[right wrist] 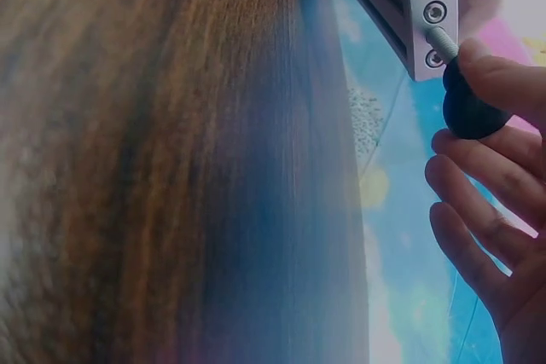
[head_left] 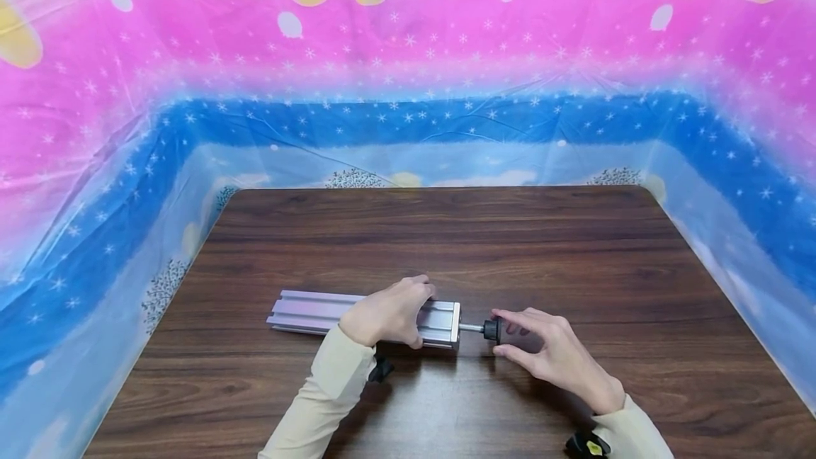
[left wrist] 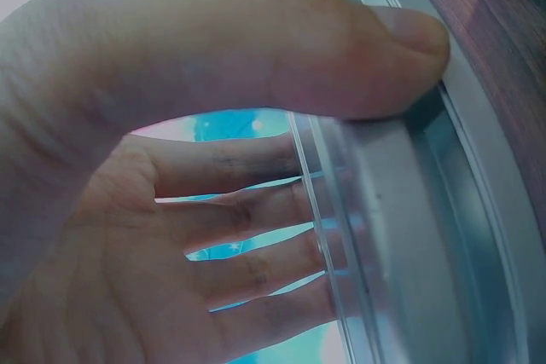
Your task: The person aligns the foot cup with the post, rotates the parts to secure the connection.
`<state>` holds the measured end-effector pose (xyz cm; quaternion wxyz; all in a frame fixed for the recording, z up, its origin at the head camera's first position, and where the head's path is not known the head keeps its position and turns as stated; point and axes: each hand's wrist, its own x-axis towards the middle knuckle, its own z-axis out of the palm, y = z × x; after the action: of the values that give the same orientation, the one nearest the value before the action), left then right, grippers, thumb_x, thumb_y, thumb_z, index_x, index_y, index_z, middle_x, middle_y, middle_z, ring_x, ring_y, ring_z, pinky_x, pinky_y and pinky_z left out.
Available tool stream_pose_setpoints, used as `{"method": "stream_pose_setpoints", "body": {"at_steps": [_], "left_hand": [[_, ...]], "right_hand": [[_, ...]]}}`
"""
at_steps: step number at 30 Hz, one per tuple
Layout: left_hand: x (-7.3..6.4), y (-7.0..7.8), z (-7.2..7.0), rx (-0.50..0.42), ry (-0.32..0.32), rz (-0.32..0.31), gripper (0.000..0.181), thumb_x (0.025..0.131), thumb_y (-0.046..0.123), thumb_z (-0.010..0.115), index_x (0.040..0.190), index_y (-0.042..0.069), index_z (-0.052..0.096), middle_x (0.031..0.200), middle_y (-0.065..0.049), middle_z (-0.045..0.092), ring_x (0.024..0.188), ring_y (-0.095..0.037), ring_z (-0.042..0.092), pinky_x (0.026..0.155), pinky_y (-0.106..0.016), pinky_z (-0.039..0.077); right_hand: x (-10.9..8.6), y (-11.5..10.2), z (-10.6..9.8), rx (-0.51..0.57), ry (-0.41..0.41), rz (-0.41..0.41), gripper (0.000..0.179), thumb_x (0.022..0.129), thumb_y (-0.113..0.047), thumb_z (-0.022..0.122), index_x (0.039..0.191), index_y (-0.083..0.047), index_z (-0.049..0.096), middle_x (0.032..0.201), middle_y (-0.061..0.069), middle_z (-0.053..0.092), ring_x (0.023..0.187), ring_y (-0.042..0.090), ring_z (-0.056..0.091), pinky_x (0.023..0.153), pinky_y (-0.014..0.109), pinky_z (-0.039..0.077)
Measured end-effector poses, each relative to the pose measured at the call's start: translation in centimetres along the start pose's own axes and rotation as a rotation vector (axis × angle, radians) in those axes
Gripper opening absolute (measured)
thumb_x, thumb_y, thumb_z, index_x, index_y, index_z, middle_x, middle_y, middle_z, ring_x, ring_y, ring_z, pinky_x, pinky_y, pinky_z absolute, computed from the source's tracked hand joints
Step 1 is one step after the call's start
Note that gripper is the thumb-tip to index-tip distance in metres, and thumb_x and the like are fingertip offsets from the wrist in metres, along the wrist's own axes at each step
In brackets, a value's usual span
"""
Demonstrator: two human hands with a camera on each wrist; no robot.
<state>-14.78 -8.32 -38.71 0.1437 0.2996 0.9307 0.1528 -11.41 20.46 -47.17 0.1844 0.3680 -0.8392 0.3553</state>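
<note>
A silver aluminium extrusion profile (head_left: 315, 312) with grooves along its length lies on the table. My left hand (head_left: 390, 312) grips it near its right end, thumb (left wrist: 281, 49) along the near side and fingers over the far side. A flat end plate (right wrist: 419, 47) with two socket-head bolts closes that end. From the plate's middle sticks out the threaded rod (head_left: 472, 329) of a levelling foot, whose black base (right wrist: 471, 112) is at the outer end. My right hand (head_left: 554, 351) holds this base at its edge between thumb and fingers, the other fingers spread below.
The dark wood-grain table (head_left: 446, 246) reaches back to a pink and blue patterned cloth (head_left: 408, 62) hung around its far and side edges. A dark wrist strap (head_left: 583, 445) shows at the right sleeve.
</note>
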Motion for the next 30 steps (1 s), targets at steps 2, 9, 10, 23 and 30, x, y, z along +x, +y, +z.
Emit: {"method": "stream_pose_setpoints", "body": {"at_steps": [2,9,10,23,30], "left_hand": [[0.02,0.00,-0.05,0.002,-0.002,0.000,0.064,0.065,0.009,0.090,0.123,0.000,0.064,0.109,-0.004,0.061,0.090,-0.016,0.054,0.077,-0.029,0.051],[0.02,0.18,-0.17,0.003,-0.012,-0.001,0.064,0.066,0.008,0.090,0.123,0.000,0.064,0.111,-0.004,0.061,0.089,-0.015,0.053,0.077,-0.028,0.050],[0.02,0.19,-0.17,0.006,-0.014,-0.003,0.064,0.066,0.009,0.090,0.124,0.001,0.064,0.112,-0.003,0.061,0.089,-0.015,0.054,0.077,-0.028,0.050],[0.01,0.20,0.01,0.018,-0.008,0.009,0.067,0.065,0.010,0.090,0.126,0.001,0.063,0.114,-0.004,0.061,0.096,-0.016,0.055,0.083,-0.030,0.052],[-0.01,0.08,-0.01,0.004,-0.009,0.010,0.066,0.065,0.009,0.090,0.125,0.001,0.064,0.113,-0.004,0.062,0.096,-0.017,0.055,0.083,-0.030,0.052]], "right_hand": [[0.00,-0.07,-0.01,-0.005,-0.005,0.016,0.053,0.076,-0.016,0.088,0.126,-0.010,0.071,0.089,-0.003,0.073,0.076,0.010,0.067,0.068,0.023,0.053],[-0.02,-0.18,-0.09,-0.013,-0.011,0.042,0.041,0.081,-0.017,0.084,0.120,-0.010,0.074,0.086,-0.012,0.069,0.073,0.002,0.063,0.066,0.021,0.052],[-0.01,-0.15,-0.07,-0.013,-0.012,0.039,0.038,0.081,-0.017,0.084,0.118,-0.010,0.074,0.085,-0.012,0.069,0.072,0.001,0.062,0.066,0.021,0.052],[0.33,-0.15,0.08,-0.040,-0.095,0.140,0.019,0.095,-0.016,0.068,0.078,-0.026,0.070,0.069,-0.022,0.054,0.059,-0.007,0.042,0.051,0.012,0.036],[0.33,-0.21,0.23,-0.045,-0.114,0.183,0.028,0.099,-0.015,0.062,0.072,-0.021,0.068,0.064,-0.020,0.052,0.055,-0.005,0.039,0.052,0.013,0.034]]}}
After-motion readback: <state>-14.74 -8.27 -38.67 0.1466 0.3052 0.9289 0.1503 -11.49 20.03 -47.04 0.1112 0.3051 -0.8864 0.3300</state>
